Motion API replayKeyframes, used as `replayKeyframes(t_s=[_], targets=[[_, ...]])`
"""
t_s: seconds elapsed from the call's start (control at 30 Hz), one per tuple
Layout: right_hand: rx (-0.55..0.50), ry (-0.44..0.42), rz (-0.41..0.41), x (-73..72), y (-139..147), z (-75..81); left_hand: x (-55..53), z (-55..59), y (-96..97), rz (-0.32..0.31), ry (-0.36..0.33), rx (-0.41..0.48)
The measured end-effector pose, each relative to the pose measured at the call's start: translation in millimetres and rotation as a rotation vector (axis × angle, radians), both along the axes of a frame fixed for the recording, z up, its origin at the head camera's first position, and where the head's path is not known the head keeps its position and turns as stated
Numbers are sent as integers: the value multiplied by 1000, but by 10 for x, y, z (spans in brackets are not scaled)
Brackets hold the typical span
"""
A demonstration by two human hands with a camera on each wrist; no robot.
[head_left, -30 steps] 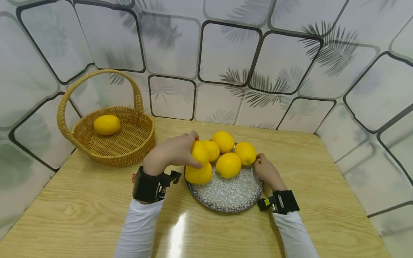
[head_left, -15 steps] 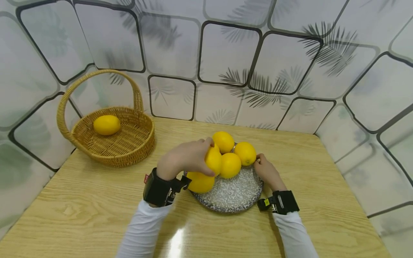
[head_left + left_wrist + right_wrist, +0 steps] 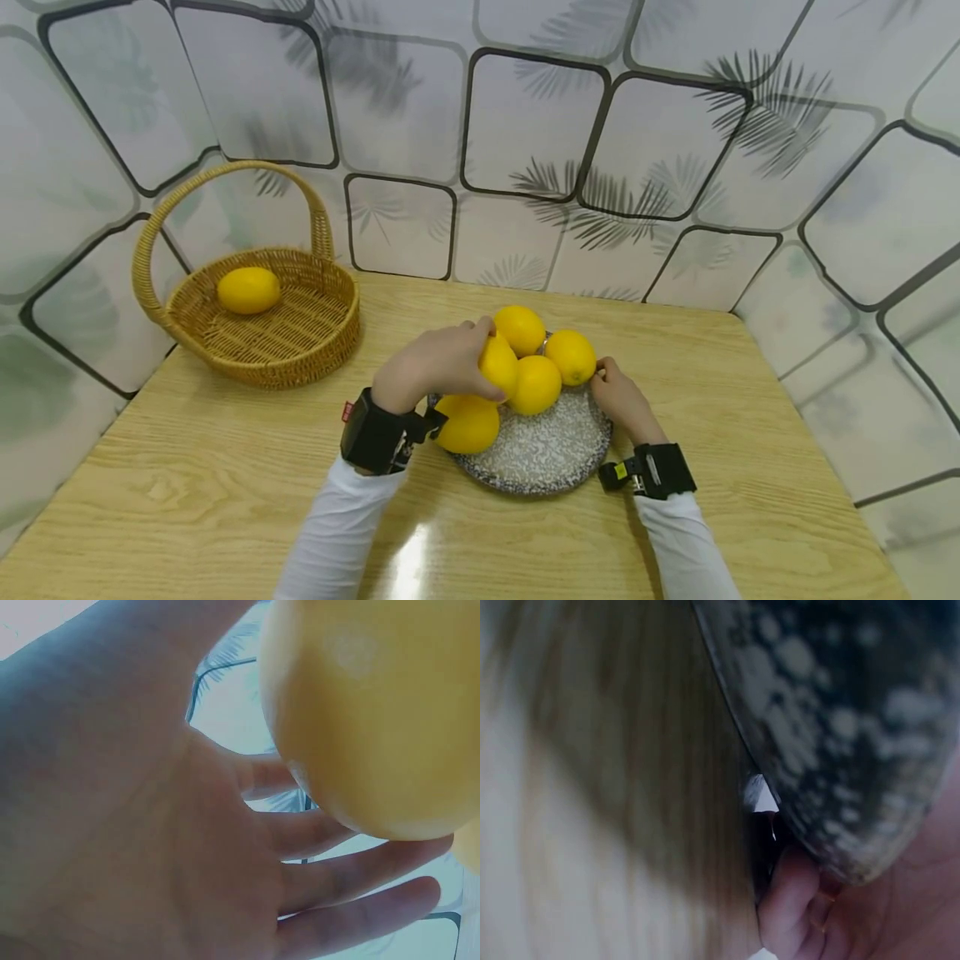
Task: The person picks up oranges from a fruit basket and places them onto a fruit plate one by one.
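My left hand [image 3: 442, 360] holds a lemon [image 3: 498, 367] over the left side of a speckled grey plate [image 3: 551, 454], with the fingers over its far side and the thumb in front. Several other lemons lie on the plate: a front lemon [image 3: 467, 425] below my left hand, a middle lemon [image 3: 536, 385] touching or nearly touching the held one, a back lemon [image 3: 519, 330] and a right lemon [image 3: 572, 357]. In the left wrist view a large lemon [image 3: 375, 712] hides part of the fingers. My right hand [image 3: 624, 402] grips the plate's right rim, its fingers partly under the edge.
A wicker basket [image 3: 330, 367] with a tall handle stands at the back left, one lemon [image 3: 248, 290] inside. The pale wooden table [image 3: 225, 500] meets a patterned wall [image 3: 525, 125] behind and at both sides.
My left hand has moved right and slightly toward me with its lemon, now nearer the middle one. The front lemon has shifted a little toward me. My right hand stays at the plate rim.
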State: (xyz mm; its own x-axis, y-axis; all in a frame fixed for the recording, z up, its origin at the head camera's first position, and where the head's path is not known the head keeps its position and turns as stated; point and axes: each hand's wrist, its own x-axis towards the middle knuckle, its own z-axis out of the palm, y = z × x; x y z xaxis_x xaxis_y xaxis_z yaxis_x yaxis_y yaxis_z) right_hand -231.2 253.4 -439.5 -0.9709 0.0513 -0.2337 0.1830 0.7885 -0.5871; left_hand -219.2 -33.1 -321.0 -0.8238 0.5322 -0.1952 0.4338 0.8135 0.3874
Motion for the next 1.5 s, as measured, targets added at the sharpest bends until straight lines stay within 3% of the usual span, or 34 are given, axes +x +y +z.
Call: replayKeyframes(t_s=[0.33, 0.77, 1.3, 1.5], targets=[[-1, -3, 2, -1, -6, -1, -35, -65, 24, 27, 24, -6], [-15, -1, 5, 9, 3, -10, -20, -91, 134, -27, 30, -55], [-14, -12, 5, 11, -7, -11, -9, -97, 121, 4, -27, -67], [-12, -8, 8, 13, -12, -9, -17, -102, 138, -12, 22, -66]])
